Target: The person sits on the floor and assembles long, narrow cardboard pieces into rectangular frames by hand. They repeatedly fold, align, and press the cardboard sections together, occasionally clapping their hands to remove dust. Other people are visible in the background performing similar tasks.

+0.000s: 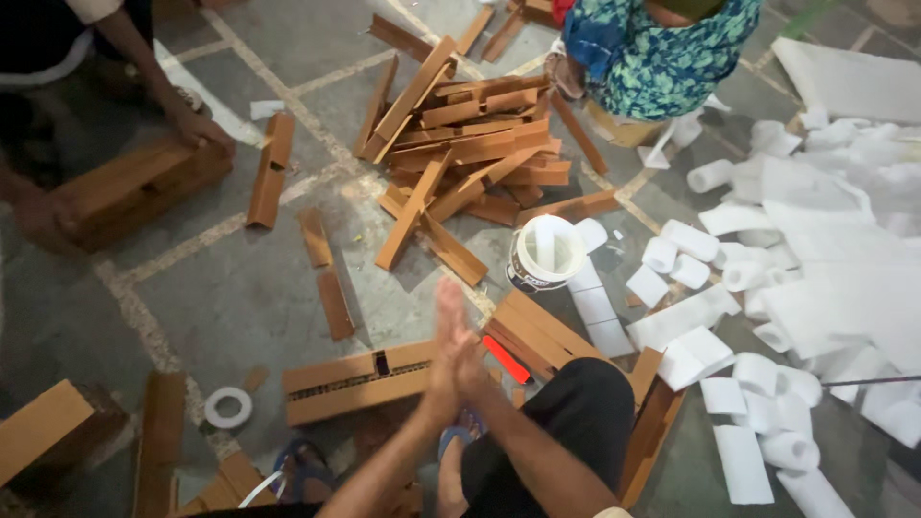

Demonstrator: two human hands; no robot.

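Note:
My left hand (444, 338) and my right hand (467, 364) are pressed together palm to palm above the floor, holding nothing. Just below and left of them lies a long folded brown cardboard piece (355, 382). A red marker-like object (506, 358) lies right of my hands on another brown cardboard stack (542, 331). My knee in black trousers (585, 408) is at the lower right.
A heap of brown cardboard strips (470, 144) lies ahead, with a white bucket (545, 253) beside it. White paper rolls (758, 288) cover the right. A tape roll (228, 407) lies lower left. One person's hands hold a cardboard bundle (134, 187) at left; another person (657, 48) crouches ahead.

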